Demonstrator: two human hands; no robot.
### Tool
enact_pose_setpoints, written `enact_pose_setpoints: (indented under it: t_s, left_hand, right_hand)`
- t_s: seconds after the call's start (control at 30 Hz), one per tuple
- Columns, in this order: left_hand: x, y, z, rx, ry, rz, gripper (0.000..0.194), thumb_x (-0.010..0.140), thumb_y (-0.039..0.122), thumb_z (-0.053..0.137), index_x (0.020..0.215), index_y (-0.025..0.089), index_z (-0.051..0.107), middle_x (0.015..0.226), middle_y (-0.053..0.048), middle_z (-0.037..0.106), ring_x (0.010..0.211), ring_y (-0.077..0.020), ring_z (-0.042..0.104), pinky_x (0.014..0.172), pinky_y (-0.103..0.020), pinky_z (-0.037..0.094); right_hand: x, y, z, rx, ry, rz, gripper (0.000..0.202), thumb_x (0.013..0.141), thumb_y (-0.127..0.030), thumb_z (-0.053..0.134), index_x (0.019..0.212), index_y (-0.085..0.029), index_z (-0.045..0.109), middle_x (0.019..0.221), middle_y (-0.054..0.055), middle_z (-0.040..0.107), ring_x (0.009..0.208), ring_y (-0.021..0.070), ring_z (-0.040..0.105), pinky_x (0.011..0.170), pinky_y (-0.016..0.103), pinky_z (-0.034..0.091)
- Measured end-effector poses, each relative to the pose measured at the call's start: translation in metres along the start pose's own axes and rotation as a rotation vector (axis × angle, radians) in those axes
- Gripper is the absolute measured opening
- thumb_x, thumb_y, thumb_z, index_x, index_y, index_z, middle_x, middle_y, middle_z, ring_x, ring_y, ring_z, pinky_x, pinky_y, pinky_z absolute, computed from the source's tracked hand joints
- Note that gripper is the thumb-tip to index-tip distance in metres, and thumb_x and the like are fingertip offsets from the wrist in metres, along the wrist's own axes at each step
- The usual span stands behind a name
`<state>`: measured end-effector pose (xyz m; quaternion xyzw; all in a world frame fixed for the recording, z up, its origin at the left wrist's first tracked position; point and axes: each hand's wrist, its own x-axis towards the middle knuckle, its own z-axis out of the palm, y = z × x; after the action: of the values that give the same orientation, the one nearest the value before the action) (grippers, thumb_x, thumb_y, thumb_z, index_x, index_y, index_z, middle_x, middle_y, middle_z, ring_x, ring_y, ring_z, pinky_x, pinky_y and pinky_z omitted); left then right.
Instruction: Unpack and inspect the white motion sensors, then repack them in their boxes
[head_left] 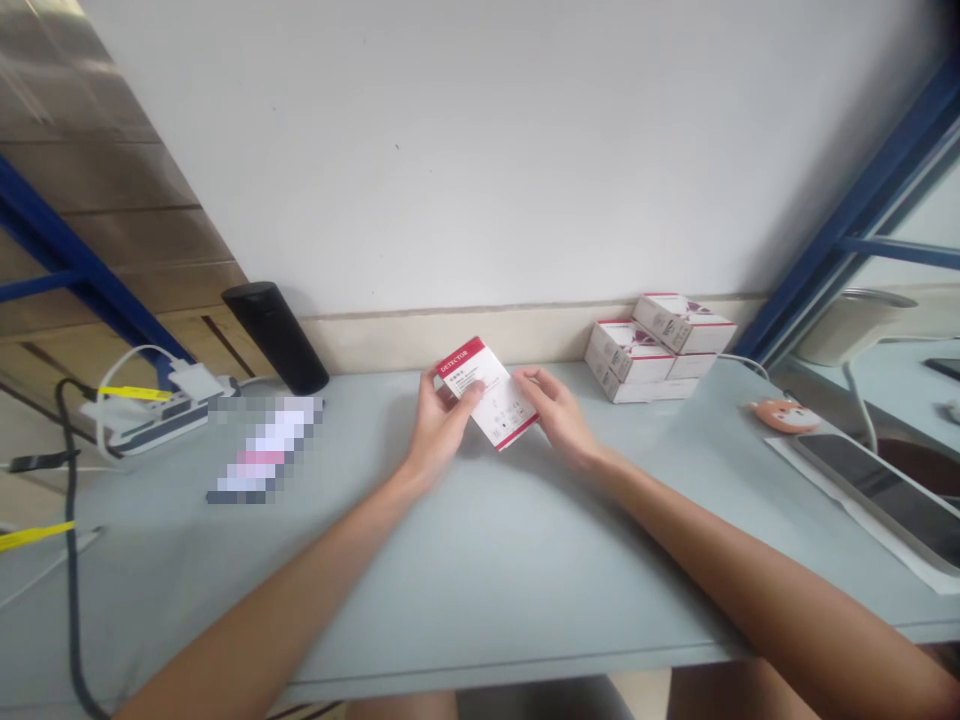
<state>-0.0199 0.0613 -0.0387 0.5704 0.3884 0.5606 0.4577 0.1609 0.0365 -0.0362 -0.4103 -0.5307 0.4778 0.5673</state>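
Note:
I hold a small white box with a red band reading "DETECTOR" above the middle of a pale grey-green table. My left hand grips its left edge, thumb on the front face. My right hand holds its right edge from behind. The box is tilted, its printed face toward me. A stack of three similar white-and-red boxes sits against the wall to the right of my hands.
A black cylinder stands at the back left. A white power strip with cables lies at the far left, a blurred-out item beside it. A tablet and a small orange object lie at the right.

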Motion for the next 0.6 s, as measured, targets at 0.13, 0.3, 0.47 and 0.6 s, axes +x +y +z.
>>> enact_pose_setpoints:
  t_s: [0.13,0.3,0.47,0.6]
  left_hand:
    - [-0.007,0.002,-0.002,0.236,-0.068,0.27,0.079,0.088,0.046,0.082,0.152,0.032,0.037,0.136,-0.009,0.07,0.117,-0.0248,0.072,0.104,-0.042,0.059]
    - [-0.013,0.001,-0.009,0.512,-0.154,0.394,0.071,0.091,0.043,0.079,0.152,0.034,0.046,0.15,-0.008,0.062,0.131,-0.0279,0.066,0.111,-0.041,0.054]
    - [-0.011,-0.003,-0.013,0.53,-0.222,0.433,0.07,0.095,0.041,0.075,0.156,0.033,0.043,0.155,-0.009,0.058,0.139,-0.0291,0.061,0.116,-0.043,0.052]
    - [-0.009,-0.009,-0.016,0.532,-0.252,0.472,0.073,0.096,0.037,0.073,0.159,0.036,0.036,0.155,-0.01,0.058,0.137,-0.0287,0.063,0.114,-0.044,0.053]
  right_hand:
    - [-0.008,-0.009,-0.001,-0.346,0.003,-0.383,0.052,0.099,-0.053,0.064,0.143,-0.029,0.05,0.147,0.011,0.062,0.133,0.0277,0.06,0.115,0.05,0.047]
    - [-0.012,-0.02,-0.003,-0.653,-0.003,-0.672,0.037,0.103,-0.042,0.06,0.139,-0.031,0.06,0.14,0.012,0.063,0.128,0.0279,0.064,0.111,0.048,0.052]
    - [-0.009,-0.025,-0.01,-0.703,0.033,-0.765,0.032,0.095,-0.043,0.072,0.125,-0.031,0.069,0.115,0.008,0.071,0.1,0.0252,0.072,0.091,0.042,0.06]
    - [-0.008,-0.028,-0.015,-0.73,0.019,-0.759,0.032,0.09,-0.048,0.076,0.117,-0.032,0.073,0.108,0.006,0.074,0.092,0.0244,0.071,0.085,0.04,0.059]
